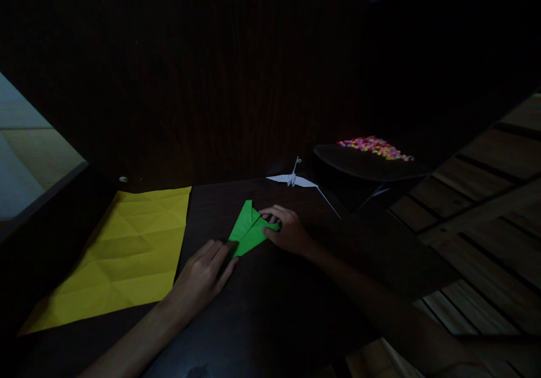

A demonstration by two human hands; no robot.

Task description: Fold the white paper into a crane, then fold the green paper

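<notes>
**Both hands pressing a fold into green paper**

On the dark counter [253,310], far left, lies a large creased yellow paper sheet [122,254], flat and apart from the hands. Just right of it, the left hand [203,276] lies flat, fingers straight and released, its fingertips pinning the near corner of the folded green paper piece [249,228]. At the green piece's right edge, the right hand [287,231] bears down with curled fingers, grasping nothing. The work looks mid-crease; the following move calls for firm, even pressure along the fold line. Farther right, behind, stand a small white paper crane [293,179] and a dark tray of multicoloured bits [374,147].
</notes>
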